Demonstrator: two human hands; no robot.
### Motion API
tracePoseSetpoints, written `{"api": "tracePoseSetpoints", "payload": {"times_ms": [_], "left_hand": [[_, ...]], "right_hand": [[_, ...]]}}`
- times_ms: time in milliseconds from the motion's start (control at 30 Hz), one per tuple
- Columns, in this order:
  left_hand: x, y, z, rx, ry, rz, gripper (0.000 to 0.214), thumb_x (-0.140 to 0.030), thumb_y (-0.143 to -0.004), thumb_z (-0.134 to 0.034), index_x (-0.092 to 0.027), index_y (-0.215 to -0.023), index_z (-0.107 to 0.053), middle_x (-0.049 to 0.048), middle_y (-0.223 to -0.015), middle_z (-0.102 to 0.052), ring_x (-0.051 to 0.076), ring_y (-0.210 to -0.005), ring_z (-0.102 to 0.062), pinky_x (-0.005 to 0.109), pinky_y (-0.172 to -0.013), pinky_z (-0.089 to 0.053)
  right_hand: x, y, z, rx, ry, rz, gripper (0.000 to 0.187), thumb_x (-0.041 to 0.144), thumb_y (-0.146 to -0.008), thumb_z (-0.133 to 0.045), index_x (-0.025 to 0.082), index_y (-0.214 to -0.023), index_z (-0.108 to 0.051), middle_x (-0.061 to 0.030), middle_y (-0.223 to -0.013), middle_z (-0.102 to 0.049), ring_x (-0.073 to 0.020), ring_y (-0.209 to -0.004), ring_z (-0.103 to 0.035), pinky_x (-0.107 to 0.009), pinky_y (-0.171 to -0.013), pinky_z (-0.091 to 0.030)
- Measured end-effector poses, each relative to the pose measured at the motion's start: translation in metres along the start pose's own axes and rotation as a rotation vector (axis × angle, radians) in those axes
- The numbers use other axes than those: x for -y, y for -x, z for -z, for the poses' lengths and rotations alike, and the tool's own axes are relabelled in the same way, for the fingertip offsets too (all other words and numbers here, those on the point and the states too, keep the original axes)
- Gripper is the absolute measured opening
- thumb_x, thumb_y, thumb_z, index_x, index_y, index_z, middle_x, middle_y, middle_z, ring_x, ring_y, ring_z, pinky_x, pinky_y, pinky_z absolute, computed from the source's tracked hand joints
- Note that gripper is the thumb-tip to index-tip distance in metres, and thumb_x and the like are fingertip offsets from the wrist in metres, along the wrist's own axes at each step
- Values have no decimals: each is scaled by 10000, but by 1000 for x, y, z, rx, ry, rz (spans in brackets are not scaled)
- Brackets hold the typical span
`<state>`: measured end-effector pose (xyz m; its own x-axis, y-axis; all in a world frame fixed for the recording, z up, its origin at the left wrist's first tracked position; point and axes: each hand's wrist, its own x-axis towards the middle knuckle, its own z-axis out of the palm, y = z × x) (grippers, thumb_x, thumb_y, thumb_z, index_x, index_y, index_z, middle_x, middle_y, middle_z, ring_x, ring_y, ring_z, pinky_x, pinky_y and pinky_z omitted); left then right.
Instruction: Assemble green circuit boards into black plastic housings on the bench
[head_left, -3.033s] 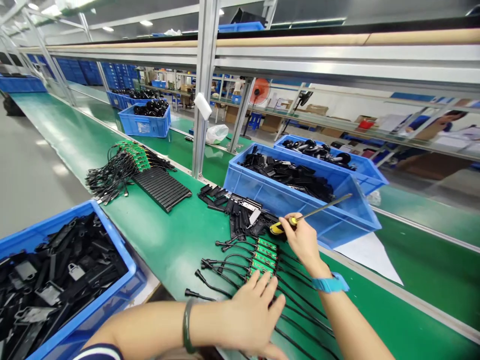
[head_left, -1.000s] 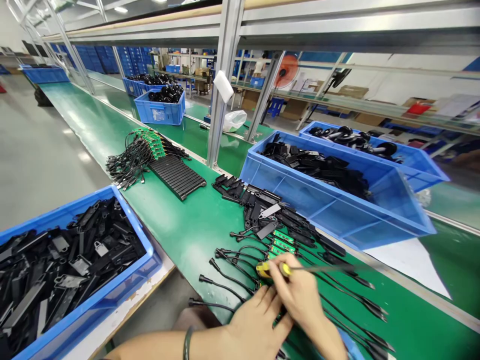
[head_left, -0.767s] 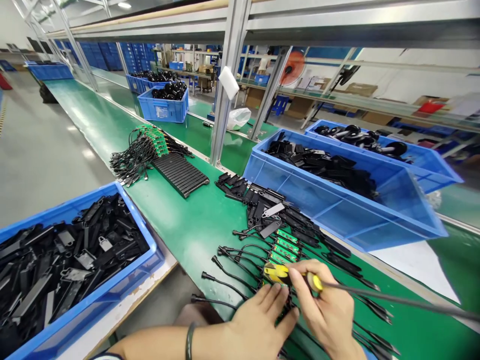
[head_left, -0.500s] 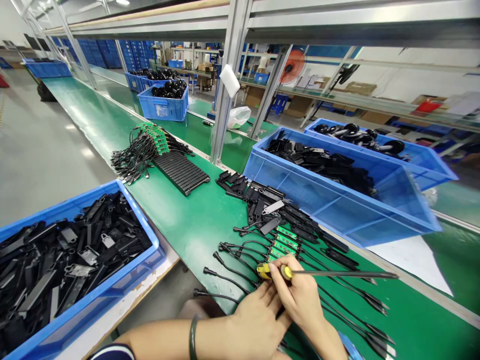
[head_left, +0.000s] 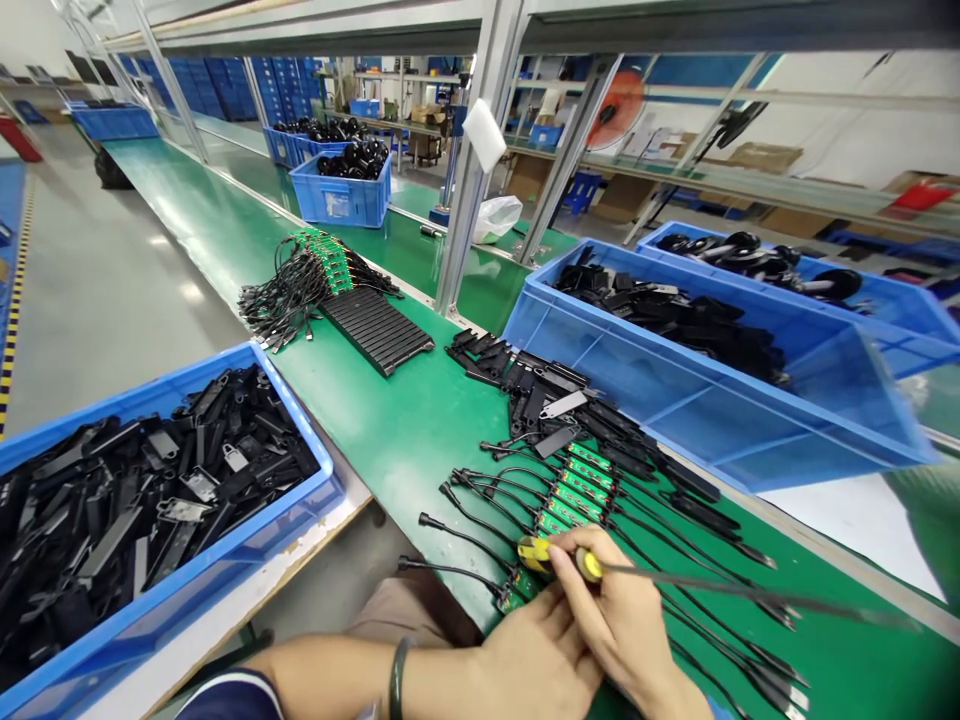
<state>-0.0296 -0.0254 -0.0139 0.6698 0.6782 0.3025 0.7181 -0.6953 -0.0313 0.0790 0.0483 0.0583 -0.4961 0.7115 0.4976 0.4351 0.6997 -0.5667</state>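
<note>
My right hand (head_left: pixel 619 625) is closed round the yellow-and-black handle of a screwdriver (head_left: pixel 559 558), whose long thin shaft points right over the cables. My left hand (head_left: pixel 536 660) lies just below it, fingers curled against a small green circuit board (head_left: pixel 516 596) at the near end of a row of green boards with black cables (head_left: pixel 577 490) laid out on the green conveyor belt (head_left: pixel 405 430). What the left fingers grip is hidden. A pile of black plastic parts (head_left: pixel 540 385) lies just beyond the row.
A blue bin of black parts (head_left: pixel 142 500) stands at my left. Two more blue bins (head_left: pixel 697 400) sit behind the row at right. A black ribbed tray (head_left: pixel 379 330) and a bundle of wired boards (head_left: pixel 300 285) lie farther up the belt. An aluminium post (head_left: pixel 469 190) rises behind.
Three seconds ago the right hand held the screwdriver raised near the bin; it has come down beside the left hand at the nearest board. My view has tipped downward a little.
</note>
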Motion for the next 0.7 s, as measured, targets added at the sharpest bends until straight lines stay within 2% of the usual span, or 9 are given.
{"api": "tracePoseSetpoints", "payload": {"times_ms": [67,167,233,300,400,467,567,633,700], "left_hand": [[-1,0,-1,10,48,-2,722,-488,-979,-401,48,-1453,-302,259,-1492,-392,350,-1376,-369,450,-1154,-238],[-5,0,-5,1,150,13,741,-550,-969,-395,31,-1428,-358,251,-1478,-411,343,-1377,-366,435,-1145,-271],[-7,1,-8,-1,189,31,753,-588,-960,-382,6,-1423,-377,236,-1472,-423,346,-1379,-359,442,-1135,-295],[-8,0,-11,2,207,40,747,-596,-955,-391,-6,-1414,-389,228,-1458,-442,344,-1373,-364,440,-1125,-316],[-9,-1,-14,3,280,54,693,-568,-948,-447,-35,-1390,-413,208,-1422,-482,319,-1341,-403,404,-1109,-352],[-10,-1,-16,3,354,70,693,-600,-930,-464,-78,-1384,-424,182,-1409,-498,314,-1306,-441,393,-1087,-385],[-11,1,-15,17,407,105,710,-664,-912,-429,-124,-1372,-461,155,-1399,-510,317,-1252,-500,384,-1032,-437],[-10,2,-11,29,402,110,730,-679,-918,-385,-116,-1375,-468,161,-1396,-518,320,-1244,-512,391,-1020,-448],[-5,1,-5,35,380,82,799,-692,-921,-346,-71,-1419,-405,196,-1427,-488,339,-1290,-473,429,-1053,-420]], "right_hand": [[4,1,2,-30,-9,-33,69,180,-918,-546,234,-875,-538,-9,-759,-640,-142,-655,-652,-232,-595,-529],[10,4,0,-82,-101,38,85,151,-912,-537,234,-893,-534,-15,-772,-651,-149,-689,-660,-241,-611,-535],[12,5,-5,-53,-124,70,86,160,-912,-539,233,-868,-530,0,-719,-635,-137,-609,-635,-232,-547,-517],[13,5,-7,-15,-82,19,90,191,-921,-539,235,-842,-535,6,-686,-622,-137,-558,-612,-239,-516,-504],[18,6,-2,-46,-78,-53,78,196,-927,-527,244,-869,-545,-12,-734,-646,-162,-628,-643,-268,-578,-527],[22,9,-1,-53,-126,-10,81,175,-919,-524,250,-893,-541,-19,-770,-663,-172,-675,-662,-277,-606,-536],[26,14,-11,5,-97,41,100,199,-917,-517,243,-828,-533,-5,-699,-650,-160,-570,-626,-268,-533,-500],[25,14,-18,34,-66,3,152,230,-929,-499,237,-779,-525,12,-634,-617,-142,-499,-584,-250,-488,-469],[19,10,-15,18,-51,-67,154,254,-940,-485,235,-797,-538,7,-653,-626,-138,-529,-604,-235,-516,-485]]}}
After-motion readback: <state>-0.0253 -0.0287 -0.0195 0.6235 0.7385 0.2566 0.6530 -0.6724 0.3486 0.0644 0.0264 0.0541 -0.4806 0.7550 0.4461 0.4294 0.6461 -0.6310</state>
